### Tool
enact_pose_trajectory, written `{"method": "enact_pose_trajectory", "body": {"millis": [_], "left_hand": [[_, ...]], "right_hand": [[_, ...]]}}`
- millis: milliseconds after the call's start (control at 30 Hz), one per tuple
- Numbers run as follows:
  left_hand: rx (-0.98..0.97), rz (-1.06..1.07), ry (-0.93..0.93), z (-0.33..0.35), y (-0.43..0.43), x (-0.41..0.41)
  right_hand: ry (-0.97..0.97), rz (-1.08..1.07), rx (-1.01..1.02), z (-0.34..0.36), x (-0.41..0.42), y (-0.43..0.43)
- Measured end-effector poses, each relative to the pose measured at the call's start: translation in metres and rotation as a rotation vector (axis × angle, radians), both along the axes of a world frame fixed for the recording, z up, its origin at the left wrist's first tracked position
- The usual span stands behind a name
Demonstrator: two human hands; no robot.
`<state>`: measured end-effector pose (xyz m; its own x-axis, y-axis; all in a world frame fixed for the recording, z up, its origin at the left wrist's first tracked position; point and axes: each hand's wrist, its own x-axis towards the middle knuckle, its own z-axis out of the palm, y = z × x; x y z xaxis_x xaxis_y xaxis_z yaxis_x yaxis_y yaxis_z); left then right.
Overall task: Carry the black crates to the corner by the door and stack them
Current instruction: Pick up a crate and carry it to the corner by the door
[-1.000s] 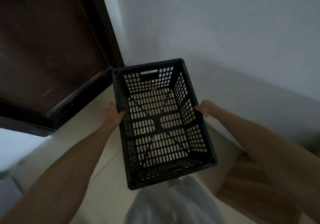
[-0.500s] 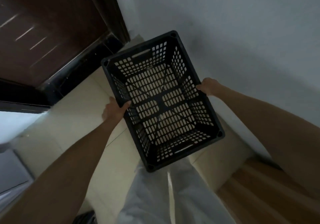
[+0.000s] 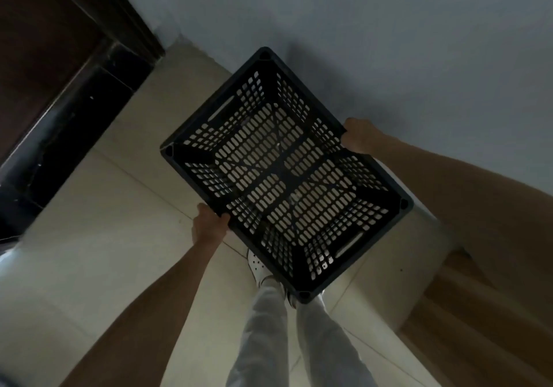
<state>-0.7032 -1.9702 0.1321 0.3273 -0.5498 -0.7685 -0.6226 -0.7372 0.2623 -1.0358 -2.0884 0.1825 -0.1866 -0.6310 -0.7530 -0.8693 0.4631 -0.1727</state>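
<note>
I hold one black perforated crate [image 3: 311,108] level above the pale tiled floor, open side up, its far corner close to the grey wall. My left hand [image 3: 208,225] grips the middle of its near-left long rim. My right hand [image 3: 359,135] grips the opposite long rim by the wall. Through the slotted bottom the floor shows. No other crate is in view.
A dark wooden door [image 3: 45,42] with a black threshold strip [image 3: 77,117] stands at the upper left, meeting the grey wall [image 3: 389,27] at a corner. My legs in pale trousers [image 3: 269,326] and a white shoe [image 3: 258,264] are under the crate. Wood flooring [image 3: 478,326] lies at the lower right.
The view has tipped further down and the crate has turned clockwise and moved lower toward the floor near the wall. Both hands keep the same grip on the rims.
</note>
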Motion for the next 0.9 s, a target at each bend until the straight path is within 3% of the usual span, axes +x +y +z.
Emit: {"method": "enact_pose_trajectory", "body": {"millis": [233,567,800,900], "left_hand": [[0.167,0.016,0.072,-0.09,-0.011,0.011],[0.229,0.009,0.09,-0.137,-0.029,-0.001],[0.273,-0.088,0.041,-0.144,-0.043,-0.005],[0.314,-0.309,-0.006,-0.138,-0.05,0.003]], "right_hand": [[-0.02,-0.036,0.055,-0.075,0.006,-0.015],[-0.025,-0.11,0.023,-0.146,0.012,-0.038],[-0.033,-0.128,0.027,-0.153,0.014,-0.05],[-0.059,-0.098,0.027,-0.141,0.02,-0.048]]}}
